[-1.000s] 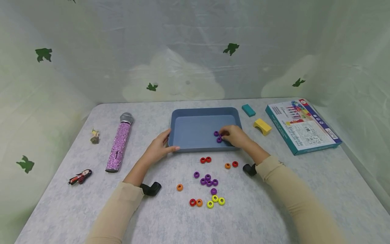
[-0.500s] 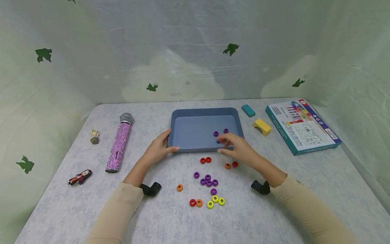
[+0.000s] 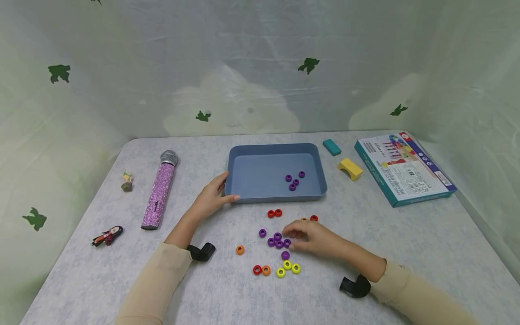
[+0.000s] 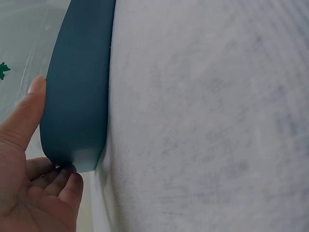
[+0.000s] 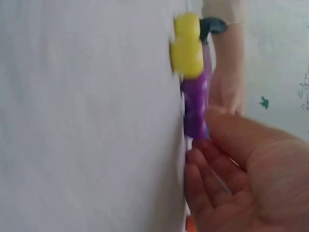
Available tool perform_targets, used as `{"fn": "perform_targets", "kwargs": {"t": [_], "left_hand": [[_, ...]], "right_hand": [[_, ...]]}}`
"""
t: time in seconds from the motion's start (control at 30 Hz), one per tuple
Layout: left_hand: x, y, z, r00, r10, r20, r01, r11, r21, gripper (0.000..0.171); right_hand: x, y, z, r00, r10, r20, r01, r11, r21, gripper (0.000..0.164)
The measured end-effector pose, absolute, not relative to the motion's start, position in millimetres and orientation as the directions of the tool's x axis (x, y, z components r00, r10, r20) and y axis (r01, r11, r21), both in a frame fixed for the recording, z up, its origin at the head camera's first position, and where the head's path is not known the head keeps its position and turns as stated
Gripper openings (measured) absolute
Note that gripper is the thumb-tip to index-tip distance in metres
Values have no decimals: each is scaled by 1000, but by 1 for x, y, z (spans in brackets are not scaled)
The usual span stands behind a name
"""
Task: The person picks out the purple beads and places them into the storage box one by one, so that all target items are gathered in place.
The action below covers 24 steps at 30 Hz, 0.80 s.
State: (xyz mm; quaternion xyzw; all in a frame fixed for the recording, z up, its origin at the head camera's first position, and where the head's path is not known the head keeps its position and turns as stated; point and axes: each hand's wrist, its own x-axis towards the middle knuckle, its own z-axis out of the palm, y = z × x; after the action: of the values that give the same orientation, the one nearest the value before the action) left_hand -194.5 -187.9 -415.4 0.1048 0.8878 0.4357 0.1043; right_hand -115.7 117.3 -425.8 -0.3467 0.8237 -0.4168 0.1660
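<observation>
My left hand (image 3: 211, 197) grips the left front corner of a shallow blue tray (image 3: 276, 198). In the left wrist view its thumb (image 4: 34, 101) lies on the tray wall (image 4: 79, 87) and the fingers bend against the corner. Four-sided and low, the tray bears several purple beads (image 3: 292, 187) near its right end. Over the table my right hand (image 3: 321, 239) is at a cluster of loose purple beads (image 3: 271, 242), thumb and fingers apart around the nearest one. The right wrist view shows purple beads (image 5: 195, 113) by the thumb tip, blurred; contact is unclear.
Yellow beads (image 3: 296, 269), red beads (image 3: 278, 212) and orange beads (image 3: 240, 250) lie about the table. A glittery microphone (image 3: 159, 194) and two small figures (image 3: 109, 235) are left. At right are a teal block (image 3: 332, 147), a yellow arch block (image 3: 350, 169) and a box (image 3: 406, 167).
My right hand has let go of a purple bead in the tray and moved back toward me to the loose purple beads. The left hand has stayed at the tray corner.
</observation>
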Motion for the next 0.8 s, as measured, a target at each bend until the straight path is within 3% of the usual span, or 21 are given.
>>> {"fn": "perform_targets", "kwargs": {"t": [0.2, 0.4, 0.67, 0.8], "left_hand": [[-195, -188, -416, -957, 274, -89, 95, 592, 800, 93], [-195, -189, -417, -957, 278, -85, 99, 585, 805, 92], [-195, -188, -416, -956, 280, -85, 100, 583, 806, 93], [-195, -189, -416, -955, 284, -82, 104, 583, 806, 92]], "right_hand": [[-114, 114, -432, -698, -716, 30, -483, 439, -758, 19], [-122, 112, -418, -730, -680, 76, -468, 416, -780, 18], [-162, 111, -390, -807, -543, 231, -500, 421, -757, 21], [-190, 109, -391, -836, -492, 241, -479, 443, -758, 21]]}}
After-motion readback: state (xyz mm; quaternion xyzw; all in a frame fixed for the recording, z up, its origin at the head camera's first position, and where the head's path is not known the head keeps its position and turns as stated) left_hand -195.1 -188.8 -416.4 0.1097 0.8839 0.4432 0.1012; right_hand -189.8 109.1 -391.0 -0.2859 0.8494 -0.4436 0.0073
